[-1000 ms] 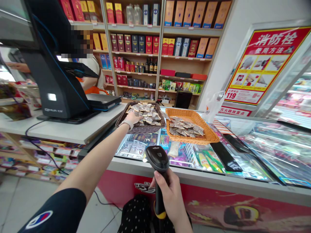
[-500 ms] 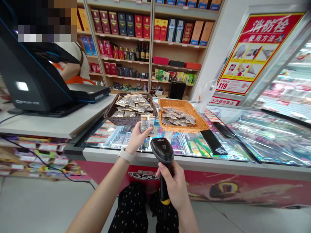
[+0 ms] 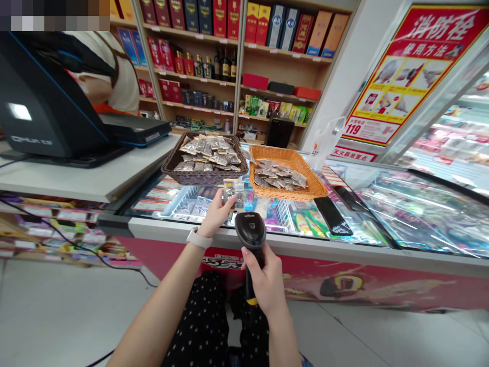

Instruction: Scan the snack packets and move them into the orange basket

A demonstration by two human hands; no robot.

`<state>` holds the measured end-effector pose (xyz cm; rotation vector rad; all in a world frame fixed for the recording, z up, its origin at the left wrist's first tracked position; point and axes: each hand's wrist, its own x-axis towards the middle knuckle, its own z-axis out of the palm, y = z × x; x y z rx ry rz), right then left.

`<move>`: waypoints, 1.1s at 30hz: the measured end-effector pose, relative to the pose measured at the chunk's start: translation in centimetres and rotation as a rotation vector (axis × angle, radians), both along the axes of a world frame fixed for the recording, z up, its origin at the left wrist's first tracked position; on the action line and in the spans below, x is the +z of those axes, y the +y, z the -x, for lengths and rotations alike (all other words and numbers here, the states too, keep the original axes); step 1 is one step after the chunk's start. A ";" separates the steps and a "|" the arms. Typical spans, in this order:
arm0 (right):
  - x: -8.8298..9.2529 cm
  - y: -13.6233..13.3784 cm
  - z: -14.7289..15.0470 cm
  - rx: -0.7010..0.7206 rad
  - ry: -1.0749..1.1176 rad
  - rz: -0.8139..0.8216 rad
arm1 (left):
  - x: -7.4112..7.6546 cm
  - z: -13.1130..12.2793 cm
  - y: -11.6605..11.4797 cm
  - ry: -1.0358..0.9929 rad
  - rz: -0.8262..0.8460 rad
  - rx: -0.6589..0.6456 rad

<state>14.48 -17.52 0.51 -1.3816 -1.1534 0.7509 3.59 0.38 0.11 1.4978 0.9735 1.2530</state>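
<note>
My left hand is gripping a small clear packet just above the glass-topped freezer, while my right hand is clenching a black handheld barcode scanner, with foil packets lying heaped in the dark wicker basket and fewer lying in the orange wicker basket.

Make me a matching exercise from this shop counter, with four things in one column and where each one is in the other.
Things:
1. handheld barcode scanner
2. small clear packet
3. dark brown wicker basket
4. orange wicker basket

Places:
A. on the glass-topped display chest, right of the other basket
B. in the left hand
C. beside the black till
D. in the right hand

Pairs: 1-D, 2-B, 3-C, 4-A
</note>
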 end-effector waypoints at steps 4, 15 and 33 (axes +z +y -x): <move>0.0 0.0 -0.1 0.013 -0.007 0.018 | -0.3 0.1 0.3 0.031 -0.040 0.007; 0.1 0.0 -0.8 -0.014 0.098 -0.003 | 1.4 0.0 -0.3 -0.010 0.061 0.078; 0.3 0.3 -5.2 -0.113 0.180 -0.054 | 8.2 -12.3 8.0 0.054 0.264 -0.157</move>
